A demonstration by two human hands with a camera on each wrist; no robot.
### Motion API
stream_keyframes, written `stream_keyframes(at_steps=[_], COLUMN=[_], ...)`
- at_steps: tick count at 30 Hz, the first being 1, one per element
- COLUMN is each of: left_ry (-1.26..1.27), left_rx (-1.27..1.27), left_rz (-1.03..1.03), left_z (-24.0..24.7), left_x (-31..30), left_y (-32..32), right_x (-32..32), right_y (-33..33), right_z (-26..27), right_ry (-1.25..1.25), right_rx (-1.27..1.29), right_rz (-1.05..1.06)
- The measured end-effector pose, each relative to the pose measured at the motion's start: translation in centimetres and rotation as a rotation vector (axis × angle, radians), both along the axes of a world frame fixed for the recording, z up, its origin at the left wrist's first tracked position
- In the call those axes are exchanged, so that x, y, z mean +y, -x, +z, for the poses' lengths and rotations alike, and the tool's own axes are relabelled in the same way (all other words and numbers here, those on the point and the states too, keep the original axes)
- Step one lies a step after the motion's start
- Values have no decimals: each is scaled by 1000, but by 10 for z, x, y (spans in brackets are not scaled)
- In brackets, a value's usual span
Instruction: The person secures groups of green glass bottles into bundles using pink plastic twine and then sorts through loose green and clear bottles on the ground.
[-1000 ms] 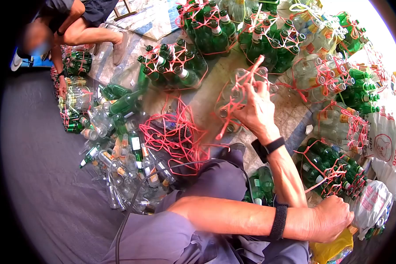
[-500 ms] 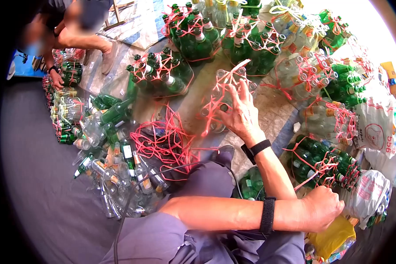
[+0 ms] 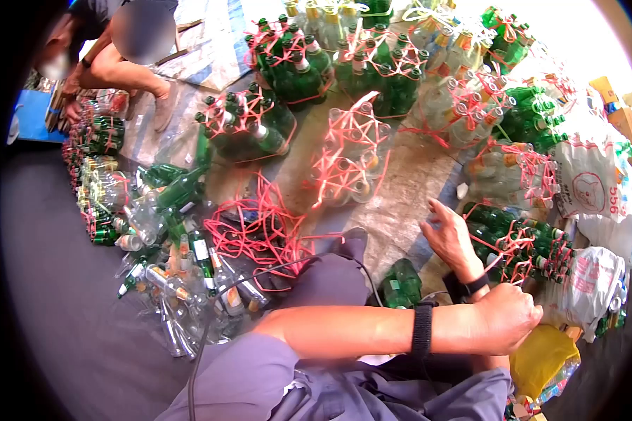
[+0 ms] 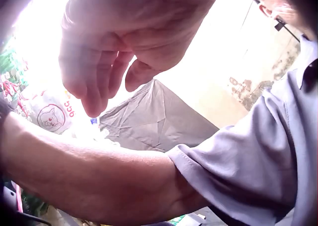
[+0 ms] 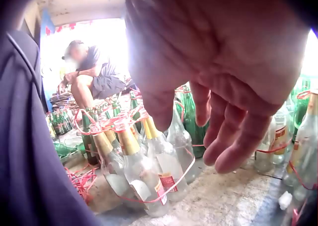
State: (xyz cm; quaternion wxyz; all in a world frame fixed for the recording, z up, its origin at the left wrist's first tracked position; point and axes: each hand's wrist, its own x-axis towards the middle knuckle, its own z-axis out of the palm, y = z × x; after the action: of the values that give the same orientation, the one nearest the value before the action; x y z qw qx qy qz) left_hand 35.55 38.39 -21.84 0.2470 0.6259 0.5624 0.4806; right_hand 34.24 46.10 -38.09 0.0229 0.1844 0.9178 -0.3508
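Note:
A bundle of clear glass bottles [image 3: 361, 189] tied with pink cord stands upright on the floor mat; pale labels and gold neck foil show on these bottles [image 5: 141, 164] in the right wrist view. My right hand [image 3: 449, 235] is apart from the bundle, on its right, fingers loosely bent and holding nothing. Green bottles [image 3: 488, 221] lie tied in a bundle beside that hand. My left arm crosses over the right forearm, and the left hand [image 3: 509, 319] hangs in the air. In the left wrist view its fingers [image 4: 92, 94] droop loosely with nothing in them.
A tangle of pink cord [image 3: 256, 228] lies left of my foot, with loose bottles [image 3: 179, 281] heaped beyond it. Tied green bundles [image 3: 246, 126] stand ahead. White plastic bags [image 3: 590, 179] are at the right. Another person [image 3: 130, 67] crouches at the far left.
My right hand has let go of the cord on the clear bundle and drawn back to the right, towards me. The left hand stays nearly where it was. The other person's hand has shifted.

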Motion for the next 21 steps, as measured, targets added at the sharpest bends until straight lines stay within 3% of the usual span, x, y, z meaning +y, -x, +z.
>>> stream_keyframes(at_steps=[3, 6, 18, 21], left_ry=[30, 36, 68, 87], left_rx=[26, 38, 98, 116], left_rz=[-7, -28, -39, -38], left_z=[-1, -2, -9, -5], left_x=[1, 0, 9, 12], left_y=[-6, -12, -3, -1], right_x=[0, -4, -5, -1], right_y=[-20, -34, -31, -34], right_z=[10, 9, 46, 46], right_ry=[66, 107, 65, -11], right_rx=[-146, -126, -277, -188], right_rz=[-39, -103, -13, 32])
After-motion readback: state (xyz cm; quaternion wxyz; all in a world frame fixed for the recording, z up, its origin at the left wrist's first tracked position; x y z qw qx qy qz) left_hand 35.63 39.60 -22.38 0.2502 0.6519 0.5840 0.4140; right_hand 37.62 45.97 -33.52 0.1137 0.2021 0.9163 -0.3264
